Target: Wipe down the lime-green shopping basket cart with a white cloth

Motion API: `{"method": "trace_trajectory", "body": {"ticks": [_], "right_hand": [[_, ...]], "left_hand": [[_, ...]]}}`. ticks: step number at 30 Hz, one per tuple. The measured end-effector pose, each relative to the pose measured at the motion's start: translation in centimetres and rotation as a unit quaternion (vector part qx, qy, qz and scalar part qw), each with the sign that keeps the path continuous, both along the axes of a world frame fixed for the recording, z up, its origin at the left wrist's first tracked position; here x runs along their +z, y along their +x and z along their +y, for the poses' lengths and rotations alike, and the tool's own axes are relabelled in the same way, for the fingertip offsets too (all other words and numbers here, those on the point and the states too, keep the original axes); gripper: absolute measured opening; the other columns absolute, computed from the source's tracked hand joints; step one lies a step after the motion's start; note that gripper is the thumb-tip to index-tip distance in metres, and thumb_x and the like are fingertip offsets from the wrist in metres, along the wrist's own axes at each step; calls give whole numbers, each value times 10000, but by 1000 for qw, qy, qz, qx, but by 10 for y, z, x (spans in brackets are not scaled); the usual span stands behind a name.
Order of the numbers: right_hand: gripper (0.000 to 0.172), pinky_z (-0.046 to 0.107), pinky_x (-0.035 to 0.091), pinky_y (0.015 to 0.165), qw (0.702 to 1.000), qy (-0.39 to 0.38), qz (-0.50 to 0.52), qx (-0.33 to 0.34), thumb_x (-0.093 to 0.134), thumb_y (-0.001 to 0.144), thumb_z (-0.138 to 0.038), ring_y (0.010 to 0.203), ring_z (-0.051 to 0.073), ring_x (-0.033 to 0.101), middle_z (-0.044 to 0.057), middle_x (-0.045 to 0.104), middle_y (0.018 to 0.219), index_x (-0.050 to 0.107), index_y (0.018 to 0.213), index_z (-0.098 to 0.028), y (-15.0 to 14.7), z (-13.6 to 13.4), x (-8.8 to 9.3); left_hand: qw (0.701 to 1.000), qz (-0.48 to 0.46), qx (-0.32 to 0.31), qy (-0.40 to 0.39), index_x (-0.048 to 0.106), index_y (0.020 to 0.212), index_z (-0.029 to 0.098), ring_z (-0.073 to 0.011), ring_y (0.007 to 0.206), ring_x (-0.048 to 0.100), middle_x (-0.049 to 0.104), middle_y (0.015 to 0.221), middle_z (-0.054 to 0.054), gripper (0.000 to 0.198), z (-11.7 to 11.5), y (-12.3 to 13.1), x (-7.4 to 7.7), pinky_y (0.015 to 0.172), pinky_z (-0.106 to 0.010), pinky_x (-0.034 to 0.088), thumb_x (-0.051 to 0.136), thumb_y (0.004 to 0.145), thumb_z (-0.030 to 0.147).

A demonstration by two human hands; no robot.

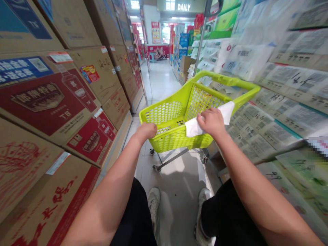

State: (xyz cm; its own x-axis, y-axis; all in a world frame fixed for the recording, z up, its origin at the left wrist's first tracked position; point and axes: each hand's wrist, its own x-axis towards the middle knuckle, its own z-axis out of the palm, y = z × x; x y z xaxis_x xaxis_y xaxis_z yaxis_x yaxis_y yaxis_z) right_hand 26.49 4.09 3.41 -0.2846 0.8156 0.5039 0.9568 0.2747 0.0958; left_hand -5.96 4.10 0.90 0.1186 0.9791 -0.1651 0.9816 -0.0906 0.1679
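Note:
A lime-green shopping cart (pixel 169 111) with latticed plastic walls stands crosswise in front of my legs, its basket showing nothing inside. My left hand (pixel 148 130) is closed round the basket's left corner. On the rim nearer to the handle, my right hand (pixel 212 121) presses a white cloth (pixel 193 127) with its fingers curled over it. The cloth drapes along the rim, with one end reaching out to the right of my hand. The cart's green handle (pixel 247 94) is at the upper right, beyond my right hand.
Stacked cardboard boxes (pixel 48 99) line the left side. Packed goods with handwritten prices (pixel 289 80) fill the right side. A metal pole (pixel 200 46) rises behind the cart. The tiled aisle floor (pixel 162 76) runs ahead between shelves towards a red counter (pixel 160 51).

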Motion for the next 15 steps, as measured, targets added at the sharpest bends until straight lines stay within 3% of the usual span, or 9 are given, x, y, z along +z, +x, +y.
{"method": "trace_trajectory", "body": {"ticks": [3, 9, 11, 13, 15], "right_hand": [[455, 425, 315, 930, 1000, 22, 7, -14, 405, 1045, -370, 974, 303, 551, 135, 750, 891, 758, 841, -167, 7, -1, 0], [474, 417, 295, 943, 994, -1, -9, 113, 386, 1069, -494, 994, 285, 559, 128, 738, 999, 730, 1018, -172, -72, -52, -22], [513, 413, 293, 937, 990, -8, -7, 138, 367, 1073, -538, 999, 283, 570, 130, 742, 1012, 725, 1039, -172, -85, -58, -23], [554, 407, 298, 905, 993, -22, -3, 120, 342, 1076, -546, 928, 269, 586, 121, 746, 927, 737, 950, -178, -77, -52, -16], [597, 403, 302, 869, 998, -21, 15, 49, 336, 1068, -549, 835, 257, 588, 120, 733, 816, 742, 833, -181, -51, -38, -5]], "left_hand": [[1000, 5, -14, -18, 792, 1007, 212, -305, 1015, 714, 798, 1096, -143, 258, 3, -2, -3, 881, -358, 542, 592, 850, 257], [1000, 10, -18, -22, 790, 1039, 237, -285, 998, 719, 797, 1084, -116, 295, 4, -10, -7, 870, -332, 539, 617, 800, 243], [1000, 19, -12, -22, 791, 1056, 232, -299, 1022, 722, 792, 1111, -134, 302, 3, -15, -6, 880, -347, 545, 600, 827, 284], [999, 30, -3, -17, 792, 1065, 216, -327, 1071, 719, 777, 1170, -168, 324, 2, -20, -4, 899, -376, 552, 563, 868, 332], [999, 36, 7, -10, 789, 1078, 200, -355, 1108, 713, 757, 1227, -200, 365, 0, -23, -2, 907, -409, 558, 512, 906, 364]]}}
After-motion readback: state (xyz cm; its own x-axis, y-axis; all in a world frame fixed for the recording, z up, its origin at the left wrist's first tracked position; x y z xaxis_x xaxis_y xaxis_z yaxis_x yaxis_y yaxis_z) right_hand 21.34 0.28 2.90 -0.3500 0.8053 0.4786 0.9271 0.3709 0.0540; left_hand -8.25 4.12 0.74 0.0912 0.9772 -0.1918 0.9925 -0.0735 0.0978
